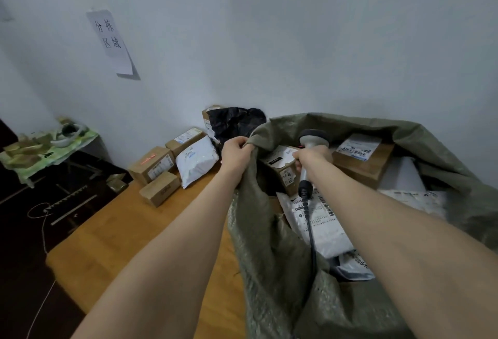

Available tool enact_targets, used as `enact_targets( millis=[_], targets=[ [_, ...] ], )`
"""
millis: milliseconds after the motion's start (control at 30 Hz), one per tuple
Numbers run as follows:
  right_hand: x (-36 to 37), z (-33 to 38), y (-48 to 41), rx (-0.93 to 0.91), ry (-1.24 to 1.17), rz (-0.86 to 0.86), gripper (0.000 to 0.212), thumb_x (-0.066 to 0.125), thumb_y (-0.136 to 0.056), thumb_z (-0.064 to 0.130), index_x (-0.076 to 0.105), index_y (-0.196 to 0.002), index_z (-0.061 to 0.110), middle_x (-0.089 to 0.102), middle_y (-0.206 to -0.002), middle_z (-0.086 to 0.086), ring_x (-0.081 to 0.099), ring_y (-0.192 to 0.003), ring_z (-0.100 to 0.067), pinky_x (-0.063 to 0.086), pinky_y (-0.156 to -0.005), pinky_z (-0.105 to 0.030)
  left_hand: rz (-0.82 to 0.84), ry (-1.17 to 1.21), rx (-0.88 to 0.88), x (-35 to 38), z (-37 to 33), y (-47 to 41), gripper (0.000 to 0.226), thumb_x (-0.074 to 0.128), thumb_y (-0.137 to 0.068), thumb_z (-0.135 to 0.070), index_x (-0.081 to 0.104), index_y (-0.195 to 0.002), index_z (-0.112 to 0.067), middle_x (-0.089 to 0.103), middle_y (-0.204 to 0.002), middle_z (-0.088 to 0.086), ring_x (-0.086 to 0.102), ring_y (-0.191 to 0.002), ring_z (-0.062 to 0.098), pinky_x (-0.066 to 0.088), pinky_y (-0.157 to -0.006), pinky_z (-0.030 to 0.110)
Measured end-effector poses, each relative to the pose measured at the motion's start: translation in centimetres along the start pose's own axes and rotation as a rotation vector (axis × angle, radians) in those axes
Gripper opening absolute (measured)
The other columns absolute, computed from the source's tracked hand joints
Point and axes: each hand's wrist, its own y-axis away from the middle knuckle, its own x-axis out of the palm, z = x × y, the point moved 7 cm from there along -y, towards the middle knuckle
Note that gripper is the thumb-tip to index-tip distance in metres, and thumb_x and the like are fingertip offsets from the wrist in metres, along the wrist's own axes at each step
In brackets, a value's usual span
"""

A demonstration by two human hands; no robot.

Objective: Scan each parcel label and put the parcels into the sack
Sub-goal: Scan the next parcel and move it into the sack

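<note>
The scanner (pixel 314 137) stands near upright at frame centre, head toward the top, cord trailing down into the open sack (pixel 269 257) at lower right. The right hand (pixel 314 162) wraps its handle. The left hand (pixel 237 151) clutches the sack's rim, both arms outstretched.

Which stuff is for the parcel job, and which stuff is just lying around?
For the job: green sack, gripped by the left hand; scanner in the right hand; cardboard boxes and white mailer on the table.
Just lying about: wall sign; bowl on the side table; floor cable.
</note>
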Motion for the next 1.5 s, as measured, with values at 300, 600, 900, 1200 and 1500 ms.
enact_targets(
  millis=[300,600,900,1200,1500],
  targets=[
    [-1.0,2.0,1.3,-0.084,-0.047,-0.012,0.042,0.070,-0.079,0.025,0.063,-0.113,0.002,0.068,-0.101,-0.016,0.070,-0.076,-0.026,0.061,-0.073,-0.039,-0.085,0.023,-0.109,-1.2,1.1,-0.6,0.014,0.053,-0.095,-0.021,0.066,-0.098,-0.020,0.063,-0.093,0.002,0.057,-0.091,0.020,0.050,-0.084,0.035],
    [1.9,1.4,4.2,-0.080,0.110,0.276,0.041,0.066,-0.088,0.018,0.046,-0.121,0.003,0.049,-0.111,-0.014,0.053,-0.107,-0.031,0.048,-0.092,-0.039,-0.075,0.046,-0.101,-1.1,0.0,0.4,0.017,0.051,-0.096,-0.016,0.068,-0.098,-0.014,0.064,-0.090,0.005,0.058,-0.088,0.021,0.050,-0.081,0.035],
    [1.0,1.3,6.0,-0.015,-0.112,0.306,0.048,0.066,-0.086,0.010,0.043,-0.127,-0.001,0.052,-0.099,-0.015,0.059,-0.084,-0.028,0.053,-0.086,-0.043,0.089,-0.004,-0.276,-2.5,2.2,1.9,0.034,0.067,-0.088,-0.014,0.061,-0.120,-0.006,0.064,-0.104,0.010,0.062,-0.099,0.027,0.052,-0.092,0.039],
    [-3.6,2.6,11.4,0.079,-0.317,0.482,0.022,0.054,-0.097,0.009,0.048,-0.114,-0.002,0.064,-0.050,-0.017,0.064,-0.062,-0.023,0.058,-0.067,-0.035,-0.005,-0.073,-0.349,-5.3,1.6,6.6,0.011,0.066,-0.084,-0.009,0.056,-0.091,-0.009,0.054,-0.089,0.013,0.054,-0.087,0.026,0.050,-0.078,0.037],
    [-0.9,0.9,19.6,0.233,-0.479,0.656,0.020,0.052,-0.097,0.012,0.045,-0.081,0.005,0.060,-0.066,-0.011,0.058,-0.043,-0.016,0.052,-0.049,-0.023,-0.083,-0.085,-0.469,-9.7,4.2,12.6,0.040,0.060,-0.092,-0.009,0.050,-0.130,-0.004,0.052,-0.129,0.015,0.052,-0.114,0.031,0.047,-0.084,0.039]
  ],
)
